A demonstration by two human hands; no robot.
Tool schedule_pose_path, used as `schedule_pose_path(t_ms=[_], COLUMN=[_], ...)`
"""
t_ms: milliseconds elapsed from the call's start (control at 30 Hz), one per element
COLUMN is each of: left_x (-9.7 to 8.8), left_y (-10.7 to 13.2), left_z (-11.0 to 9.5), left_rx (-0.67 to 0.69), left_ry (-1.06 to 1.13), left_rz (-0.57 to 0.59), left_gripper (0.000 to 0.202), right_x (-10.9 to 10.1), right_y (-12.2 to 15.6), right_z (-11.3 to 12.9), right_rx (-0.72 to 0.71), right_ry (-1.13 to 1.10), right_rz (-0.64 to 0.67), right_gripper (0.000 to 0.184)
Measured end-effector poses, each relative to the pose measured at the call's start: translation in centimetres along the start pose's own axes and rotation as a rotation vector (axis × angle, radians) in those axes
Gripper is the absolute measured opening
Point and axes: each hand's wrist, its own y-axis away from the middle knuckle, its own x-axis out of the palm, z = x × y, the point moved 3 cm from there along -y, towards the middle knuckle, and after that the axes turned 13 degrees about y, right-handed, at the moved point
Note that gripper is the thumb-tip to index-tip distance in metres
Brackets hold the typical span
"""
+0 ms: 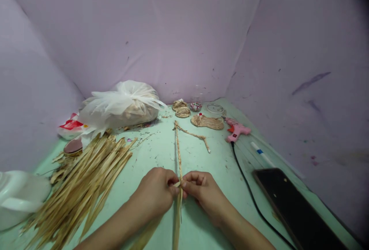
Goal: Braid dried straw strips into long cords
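A thin braid of dried plant fibre (pixel 178 148) runs up the middle of the green table, then bends to the right and ends near a small white tip. My left hand (pixel 160 188) pinches a pale strip at the braid's lower end. Close against it, my right hand (pixel 201 190) has thumb and fingers closed on the same working end. Loose flat strips (pixel 177 223) hang from there toward me. To the left lies a large pile of dried fibre strips (pixel 89 181).
Behind are a tied white plastic bag (pixel 123 104), coiled fibre pieces (pixel 182 111), a bead container (pixel 196 106) and a woven sole shape (pixel 207 121). On the right lie a pink glue gun (pixel 236 129) with black cord, a marker (pixel 262 154) and a phone (pixel 294 204). A white jug (pixel 23 196) stands left.
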Motion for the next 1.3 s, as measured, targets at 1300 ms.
schedule_pose_path(t_ms=[1300], left_x=[5.2], left_y=[3.7], left_z=[-2.5], left_rx=[0.154], left_ry=[-0.681], left_rz=[-0.153], left_gripper=[0.038], right_x=[0.2], right_y=[0.5], right_z=[0.1], right_rx=[0.026], right_ry=[0.046], right_rz=[-0.098], right_gripper=[0.010])
